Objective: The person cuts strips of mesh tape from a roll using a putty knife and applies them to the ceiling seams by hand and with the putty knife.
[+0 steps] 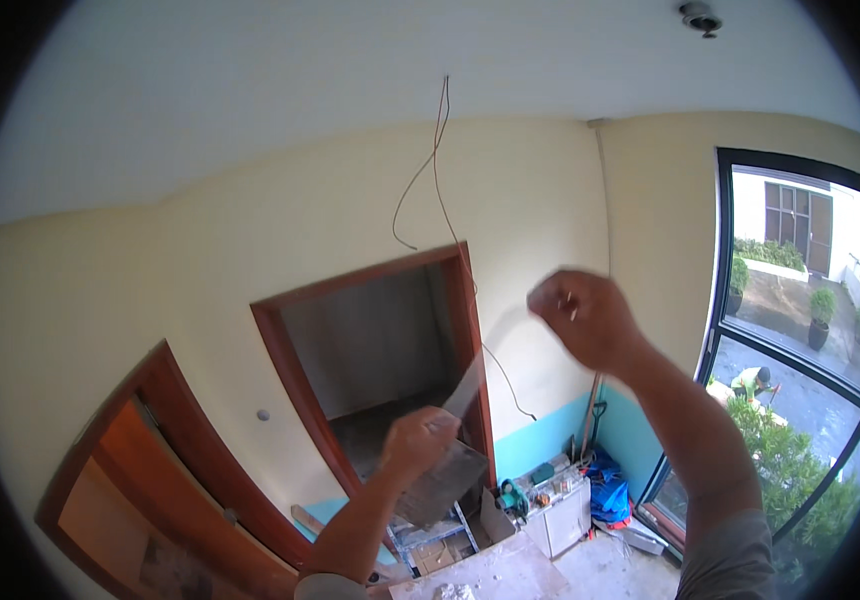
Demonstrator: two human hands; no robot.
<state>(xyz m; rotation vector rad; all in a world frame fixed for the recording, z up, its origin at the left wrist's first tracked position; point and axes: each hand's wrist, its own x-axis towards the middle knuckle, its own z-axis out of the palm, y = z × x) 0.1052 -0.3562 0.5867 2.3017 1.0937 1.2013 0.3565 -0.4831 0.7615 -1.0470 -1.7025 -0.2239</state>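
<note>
Both my hands are raised in front of the wall. My left hand is closed in a pinch on a translucent strip, which runs up toward my right hand. My right hand is higher and also closed; the strip fades near its fingertips, and a small pale bit shows between the fingers. Below my left hand is a greyish, see-through flat sheet; whether it joins the strip I cannot tell. Two thin wires hang from the ceiling, above and apart from my hands.
Behind my hands is a brown-framed doorway; a wooden door is at left. Below are a white cabinet with tools on top and a blue bag. A black-framed window is at right; a person bends outside.
</note>
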